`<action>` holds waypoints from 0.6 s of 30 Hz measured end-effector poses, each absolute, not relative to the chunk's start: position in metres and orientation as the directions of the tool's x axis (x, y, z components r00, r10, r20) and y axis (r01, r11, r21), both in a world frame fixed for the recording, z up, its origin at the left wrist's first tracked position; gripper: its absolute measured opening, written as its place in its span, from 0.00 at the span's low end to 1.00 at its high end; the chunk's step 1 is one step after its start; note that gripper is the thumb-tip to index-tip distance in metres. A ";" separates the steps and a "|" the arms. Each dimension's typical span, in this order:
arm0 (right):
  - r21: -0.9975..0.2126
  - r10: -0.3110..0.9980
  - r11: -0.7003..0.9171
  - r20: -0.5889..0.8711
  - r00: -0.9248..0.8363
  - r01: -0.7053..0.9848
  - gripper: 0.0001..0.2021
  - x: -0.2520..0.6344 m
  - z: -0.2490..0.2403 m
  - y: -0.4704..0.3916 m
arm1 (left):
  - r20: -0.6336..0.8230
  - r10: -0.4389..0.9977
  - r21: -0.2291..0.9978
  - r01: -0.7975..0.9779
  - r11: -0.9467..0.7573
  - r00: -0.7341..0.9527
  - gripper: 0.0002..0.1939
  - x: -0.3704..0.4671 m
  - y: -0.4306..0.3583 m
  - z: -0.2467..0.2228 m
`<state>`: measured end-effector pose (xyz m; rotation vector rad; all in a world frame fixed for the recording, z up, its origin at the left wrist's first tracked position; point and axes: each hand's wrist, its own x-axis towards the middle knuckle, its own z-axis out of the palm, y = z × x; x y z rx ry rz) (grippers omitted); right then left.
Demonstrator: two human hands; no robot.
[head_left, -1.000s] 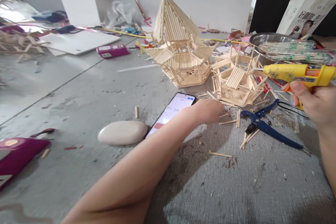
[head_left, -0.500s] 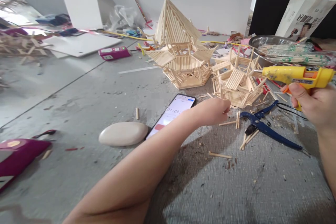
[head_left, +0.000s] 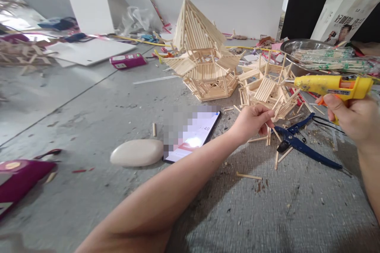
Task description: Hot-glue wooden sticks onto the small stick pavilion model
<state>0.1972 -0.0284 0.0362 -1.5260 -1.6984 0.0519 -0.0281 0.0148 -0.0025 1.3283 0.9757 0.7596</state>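
My left hand [head_left: 252, 122] is closed in a pinch on a thin wooden stick [head_left: 277, 134], which points down toward the blue cutter. It is just in front of a small, unfinished-looking stick structure [head_left: 264, 91] with upright posts and slatted panels. My right hand [head_left: 353, 116] grips a yellow hot glue gun [head_left: 320, 83], thumb and finger around the orange trigger. The gun's nozzle points left, close to the small structure's right side. Blue-handled cutters [head_left: 314, 154] lie between my hands, with loose sticks [head_left: 282, 156] around and under them.
Behind stands a taller stick pavilion [head_left: 204, 71] beside a pointed stick roof [head_left: 197, 23]. A phone [head_left: 192, 138] and a pale rounded object [head_left: 136, 153] lie by my left forearm. A metal bowl [head_left: 286, 47] with wrapped sticks and a white bag [head_left: 341, 12] are at back right.
My left hand has lifted slightly and turned, and a stick now shows in its fingertips. The right hand with the glue gun has shifted slightly left.
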 end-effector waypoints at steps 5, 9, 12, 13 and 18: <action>-0.588 0.863 0.217 0.488 0.128 0.779 0.20 0.187 0.041 -0.030 | -0.105 0.935 0.994 0.019 0.105 0.338 0.13 -0.025 0.014 -0.004; -0.594 0.864 0.225 0.488 0.123 0.772 0.19 0.184 0.042 -0.030 | -0.063 0.960 0.994 -0.073 0.086 0.272 0.13 -0.021 0.013 -0.005; -0.595 0.875 0.214 0.469 0.118 0.774 0.19 0.184 0.040 -0.030 | -0.076 0.965 0.984 -0.135 0.113 0.249 0.13 -0.017 0.014 -0.007; -0.595 0.879 0.212 0.462 0.114 0.775 0.20 0.184 0.039 -0.029 | -0.083 0.966 0.981 -0.153 0.123 0.246 0.13 -0.016 0.014 -0.007; -0.572 0.890 0.185 0.442 0.111 0.799 0.20 0.184 0.037 -0.027 | -0.119 0.962 0.949 -0.257 0.183 0.246 0.13 -0.015 0.017 -0.008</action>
